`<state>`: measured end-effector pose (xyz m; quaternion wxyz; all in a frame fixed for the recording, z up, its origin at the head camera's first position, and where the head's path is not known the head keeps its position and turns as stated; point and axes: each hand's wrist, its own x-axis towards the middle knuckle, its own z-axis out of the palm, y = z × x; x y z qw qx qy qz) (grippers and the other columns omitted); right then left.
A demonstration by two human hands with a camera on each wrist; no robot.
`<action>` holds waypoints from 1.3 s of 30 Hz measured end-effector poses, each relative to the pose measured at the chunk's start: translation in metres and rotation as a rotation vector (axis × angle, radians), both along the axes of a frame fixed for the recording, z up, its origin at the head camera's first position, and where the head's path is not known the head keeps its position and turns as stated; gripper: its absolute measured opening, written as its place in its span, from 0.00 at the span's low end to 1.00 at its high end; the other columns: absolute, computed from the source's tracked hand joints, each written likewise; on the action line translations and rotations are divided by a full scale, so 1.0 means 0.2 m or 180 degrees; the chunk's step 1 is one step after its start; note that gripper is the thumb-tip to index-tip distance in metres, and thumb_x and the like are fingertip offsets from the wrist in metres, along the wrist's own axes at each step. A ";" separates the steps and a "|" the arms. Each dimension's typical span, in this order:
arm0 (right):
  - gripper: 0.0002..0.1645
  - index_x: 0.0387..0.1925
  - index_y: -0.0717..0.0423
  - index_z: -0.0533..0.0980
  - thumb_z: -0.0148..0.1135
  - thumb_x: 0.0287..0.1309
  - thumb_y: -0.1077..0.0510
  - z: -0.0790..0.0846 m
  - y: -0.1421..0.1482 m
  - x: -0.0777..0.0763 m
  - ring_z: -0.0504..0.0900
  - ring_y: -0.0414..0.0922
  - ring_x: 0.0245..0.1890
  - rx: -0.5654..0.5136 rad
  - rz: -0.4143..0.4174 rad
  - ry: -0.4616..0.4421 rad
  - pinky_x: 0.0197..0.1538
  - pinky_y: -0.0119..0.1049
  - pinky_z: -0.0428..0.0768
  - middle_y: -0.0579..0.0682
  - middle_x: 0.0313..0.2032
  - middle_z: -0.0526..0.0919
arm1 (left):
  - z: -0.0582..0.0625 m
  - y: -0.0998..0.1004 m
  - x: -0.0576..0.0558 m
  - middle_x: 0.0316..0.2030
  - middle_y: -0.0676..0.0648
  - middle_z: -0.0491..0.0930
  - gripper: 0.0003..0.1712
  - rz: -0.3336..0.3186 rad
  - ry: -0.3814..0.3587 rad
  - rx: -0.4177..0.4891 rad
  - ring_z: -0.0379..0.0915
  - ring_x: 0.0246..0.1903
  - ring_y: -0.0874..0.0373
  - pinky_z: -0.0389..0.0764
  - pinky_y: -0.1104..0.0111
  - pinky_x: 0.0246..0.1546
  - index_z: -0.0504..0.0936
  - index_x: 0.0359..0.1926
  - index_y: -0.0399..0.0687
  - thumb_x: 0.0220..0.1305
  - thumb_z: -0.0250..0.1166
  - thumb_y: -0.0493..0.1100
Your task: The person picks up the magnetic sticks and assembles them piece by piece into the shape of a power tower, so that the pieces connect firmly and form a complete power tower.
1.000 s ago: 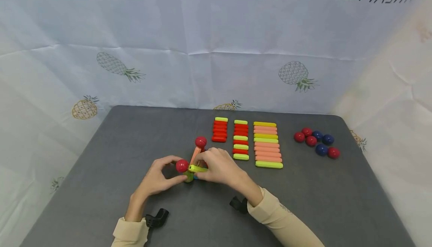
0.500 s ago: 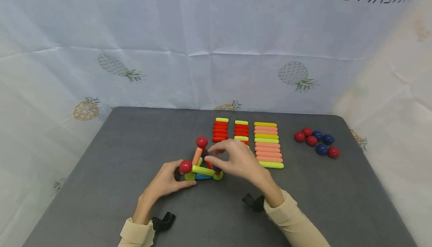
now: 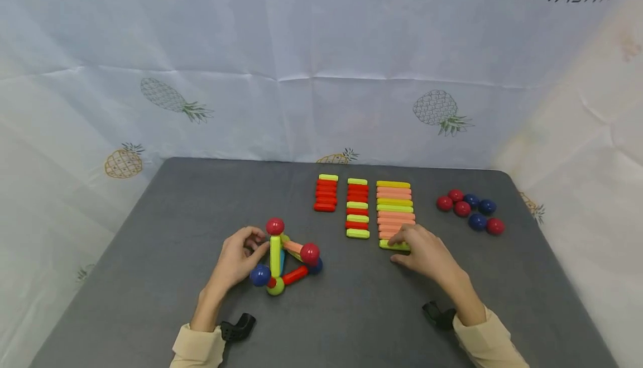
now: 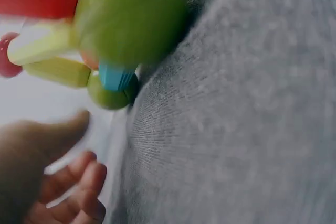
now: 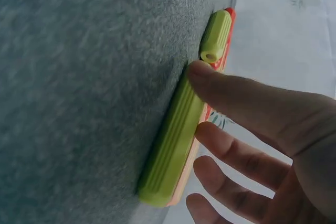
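Holding nothing: left hand [image 3: 237, 259], loosely curled, 9 o'clock from the shape of shiny coloured balls and sticks [image 3: 275, 257] | right hand [image 3: 429, 253], half open, no hold seen, can't tell if touching | long lime-green ridged stick [image 5: 172, 148], maybe plastic, close by at that hand's 9-to-10 o'clock, lying 9-to-3; right hand nearer

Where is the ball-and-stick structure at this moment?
In the head view, the ball-and-stick structure sits on the gray table, left of center, just right of the left hand and closer to the person than the leftmost stick column.
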<state>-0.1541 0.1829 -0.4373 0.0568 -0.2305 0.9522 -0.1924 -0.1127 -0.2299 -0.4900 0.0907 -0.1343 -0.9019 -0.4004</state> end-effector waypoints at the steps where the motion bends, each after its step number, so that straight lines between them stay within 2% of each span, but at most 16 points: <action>1: 0.14 0.39 0.53 0.88 0.81 0.48 0.59 0.00 -0.01 0.00 0.81 0.45 0.39 0.0013 -0.0007 0.0027 0.44 0.46 0.84 0.45 0.36 0.86 | 0.00 0.00 0.00 0.35 0.47 0.84 0.08 0.0022 -0.0072 0.0022 0.77 0.30 0.65 0.78 0.74 0.28 0.84 0.43 0.42 0.62 0.71 0.34; 3: 0.13 0.37 0.53 0.88 0.81 0.46 0.60 0.00 -0.02 0.00 0.80 0.43 0.37 0.0051 -0.0007 0.0065 0.42 0.44 0.83 0.45 0.34 0.85 | 0.02 -0.02 0.00 0.34 0.47 0.85 0.08 -0.0173 -0.0336 0.0087 0.77 0.31 0.67 0.79 0.74 0.29 0.84 0.43 0.41 0.62 0.69 0.32; 7: 0.13 0.35 0.51 0.86 0.82 0.46 0.61 -0.01 -0.04 -0.01 0.80 0.43 0.36 0.0121 -0.0017 0.0096 0.41 0.43 0.83 0.45 0.33 0.85 | 0.05 -0.08 0.03 0.45 0.44 0.85 0.26 -0.0969 -0.0921 0.0060 0.76 0.38 0.65 0.77 0.73 0.37 0.79 0.58 0.37 0.56 0.70 0.32; 9: 0.14 0.35 0.51 0.86 0.82 0.45 0.62 -0.01 -0.05 -0.01 0.80 0.44 0.36 0.0104 -0.0057 0.0100 0.41 0.44 0.83 0.46 0.34 0.86 | 0.07 -0.08 0.03 0.49 0.45 0.82 0.35 -0.1224 -0.1107 0.0011 0.74 0.42 0.64 0.77 0.73 0.43 0.74 0.65 0.38 0.56 0.74 0.38; 10: 0.14 0.35 0.51 0.86 0.82 0.45 0.63 -0.01 -0.05 -0.01 0.80 0.43 0.36 0.0095 -0.0088 0.0107 0.41 0.45 0.83 0.46 0.35 0.86 | 0.07 -0.07 0.03 0.48 0.47 0.81 0.39 -0.1267 -0.1147 -0.0027 0.74 0.43 0.64 0.77 0.72 0.45 0.72 0.66 0.40 0.55 0.77 0.43; 12: 0.15 0.36 0.52 0.85 0.81 0.45 0.64 -0.02 -0.06 -0.02 0.80 0.43 0.35 0.0076 -0.0166 0.0117 0.39 0.43 0.83 0.47 0.34 0.86 | 0.08 -0.04 0.03 0.46 0.50 0.80 0.44 -0.1248 -0.1185 -0.0097 0.74 0.42 0.65 0.77 0.72 0.46 0.70 0.66 0.44 0.53 0.80 0.52; 14: 0.15 0.37 0.53 0.86 0.80 0.46 0.66 -0.02 -0.06 -0.02 0.78 0.41 0.32 0.0064 -0.0218 0.0119 0.36 0.40 0.80 0.46 0.32 0.86 | 0.09 -0.01 0.02 0.40 0.55 0.80 0.45 -0.1149 -0.1171 -0.0175 0.75 0.38 0.67 0.77 0.72 0.43 0.69 0.65 0.47 0.52 0.80 0.56; 17: 0.13 0.37 0.55 0.87 0.78 0.48 0.67 -0.02 -0.08 -0.03 0.75 0.41 0.29 0.0060 -0.0211 0.0109 0.32 0.37 0.78 0.47 0.30 0.86 | 0.09 0.01 0.02 0.30 0.58 0.79 0.44 -0.0993 -0.1097 -0.0194 0.73 0.28 0.68 0.75 0.73 0.33 0.69 0.65 0.48 0.53 0.80 0.56; 19: 0.13 0.39 0.56 0.88 0.77 0.49 0.67 -0.01 -0.08 -0.03 0.78 0.40 0.30 0.0008 -0.0155 0.0075 0.34 0.39 0.81 0.47 0.33 0.88 | 0.08 0.02 0.02 0.25 0.59 0.77 0.44 -0.0966 -0.1040 -0.0152 0.71 0.24 0.69 0.74 0.73 0.28 0.69 0.67 0.46 0.55 0.79 0.54; 21: 0.13 0.41 0.57 0.87 0.75 0.51 0.67 0.00 -0.09 -0.03 0.80 0.41 0.32 -0.0176 -0.0095 0.0066 0.37 0.41 0.84 0.48 0.35 0.89 | 0.07 0.02 0.02 0.23 0.58 0.76 0.42 -0.0969 -0.0965 -0.0124 0.70 0.22 0.70 0.73 0.73 0.25 0.69 0.67 0.44 0.57 0.78 0.52; 24: 0.15 0.44 0.57 0.86 0.74 0.53 0.66 0.06 -0.14 -0.02 0.82 0.40 0.35 -0.0661 0.0048 0.0123 0.42 0.41 0.85 0.47 0.38 0.88 | 0.07 0.03 0.02 0.25 0.58 0.77 0.39 -0.0984 -0.0855 -0.0118 0.70 0.24 0.71 0.75 0.74 0.27 0.73 0.66 0.41 0.58 0.77 0.50; 30: 0.18 0.48 0.55 0.83 0.73 0.55 0.66 0.30 -0.39 0.04 0.86 0.39 0.38 -0.1999 0.0518 0.0299 0.45 0.39 0.87 0.48 0.41 0.89 | 0.06 0.03 0.01 0.28 0.58 0.78 0.33 -0.0945 -0.0770 -0.0154 0.70 0.25 0.71 0.76 0.74 0.28 0.78 0.63 0.42 0.59 0.76 0.48; 32: 0.20 0.51 0.55 0.83 0.73 0.56 0.66 0.35 -0.49 0.05 0.87 0.39 0.38 -0.2326 0.0739 0.0293 0.46 0.40 0.87 0.48 0.41 0.89 | 0.06 0.03 0.01 0.28 0.58 0.78 0.33 -0.0959 -0.0744 -0.0148 0.70 0.25 0.71 0.76 0.74 0.27 0.78 0.63 0.42 0.59 0.76 0.48; 35: 0.23 0.55 0.56 0.81 0.72 0.57 0.65 0.39 -0.63 0.06 0.87 0.38 0.40 -0.2494 0.1225 0.0287 0.47 0.37 0.87 0.50 0.43 0.89 | 0.05 0.03 0.01 0.29 0.57 0.79 0.31 -0.1018 -0.0666 -0.0126 0.70 0.25 0.72 0.76 0.74 0.28 0.79 0.62 0.43 0.59 0.76 0.47; 37: 0.22 0.55 0.56 0.81 0.72 0.58 0.65 0.38 -0.71 0.06 0.85 0.37 0.39 -0.2402 0.1518 0.0287 0.47 0.33 0.86 0.49 0.41 0.89 | 0.04 0.03 0.01 0.31 0.57 0.81 0.29 -0.1053 -0.0620 -0.0099 0.71 0.25 0.71 0.77 0.73 0.28 0.80 0.60 0.46 0.60 0.76 0.47; 39: 0.19 0.53 0.56 0.83 0.72 0.59 0.64 0.36 -0.77 0.05 0.85 0.37 0.39 -0.2212 0.1699 0.0297 0.45 0.29 0.84 0.49 0.40 0.89 | 0.03 0.02 0.02 0.30 0.58 0.81 0.24 -0.1071 -0.0601 -0.0079 0.70 0.25 0.72 0.76 0.74 0.28 0.81 0.55 0.50 0.59 0.76 0.47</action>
